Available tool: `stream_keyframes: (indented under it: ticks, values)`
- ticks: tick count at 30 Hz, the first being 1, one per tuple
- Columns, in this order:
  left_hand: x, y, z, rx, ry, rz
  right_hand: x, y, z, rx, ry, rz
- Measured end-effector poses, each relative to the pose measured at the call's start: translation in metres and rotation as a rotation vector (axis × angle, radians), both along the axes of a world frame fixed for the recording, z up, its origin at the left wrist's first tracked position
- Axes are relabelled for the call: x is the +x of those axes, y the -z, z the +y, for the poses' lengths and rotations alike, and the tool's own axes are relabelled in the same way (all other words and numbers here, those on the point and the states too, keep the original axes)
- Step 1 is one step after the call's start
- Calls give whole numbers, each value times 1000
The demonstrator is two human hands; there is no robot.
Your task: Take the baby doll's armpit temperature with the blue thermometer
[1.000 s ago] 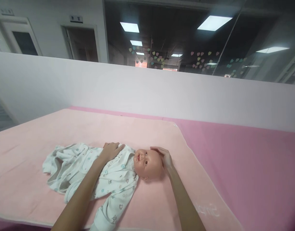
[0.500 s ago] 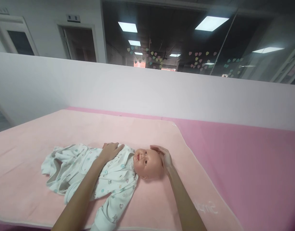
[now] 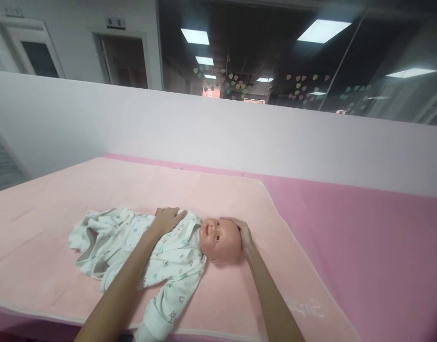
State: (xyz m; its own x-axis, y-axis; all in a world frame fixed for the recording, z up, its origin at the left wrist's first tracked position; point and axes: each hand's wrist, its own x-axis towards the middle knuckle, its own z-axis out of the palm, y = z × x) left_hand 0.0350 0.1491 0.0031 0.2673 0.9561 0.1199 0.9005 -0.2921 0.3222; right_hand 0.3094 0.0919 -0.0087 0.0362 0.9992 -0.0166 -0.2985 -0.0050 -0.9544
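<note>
A baby doll lies on its back on a light pink towel (image 3: 211, 190), its head (image 3: 220, 240) to the right. It wears a white printed sleepsuit (image 3: 133, 242). My left hand (image 3: 166, 219) lies flat on the doll's chest with fingers stretched out. My right hand (image 3: 242, 233) cups the top of the doll's head, fingers curved around it. One sleeve (image 3: 161, 308) hangs toward the near edge.
The towel covers a darker pink surface (image 3: 364, 247) that extends to the right. A white partition wall (image 3: 218, 128) runs behind it, with glass windows above. Doorways (image 3: 122, 59) show at the upper left.
Both hands stay on the doll as before. The view has shifted slightly; the doll and hands keep their positions relative to each other.
</note>
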Motion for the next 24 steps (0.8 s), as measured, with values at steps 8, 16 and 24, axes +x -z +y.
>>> stream_keyframes:
  ticks: [8, 16, 24]
  values:
    - [-13, -12, -34, -213, 567, -515, -2, -4, -3, 70, 79, -129]
    - [-1, -9, -52, -129, 368, -596, -4, -29, -5, 216, 242, -275]
    - [-6, 4, -43, -45, 195, -769, -82, -91, -24, 642, -266, -1277]
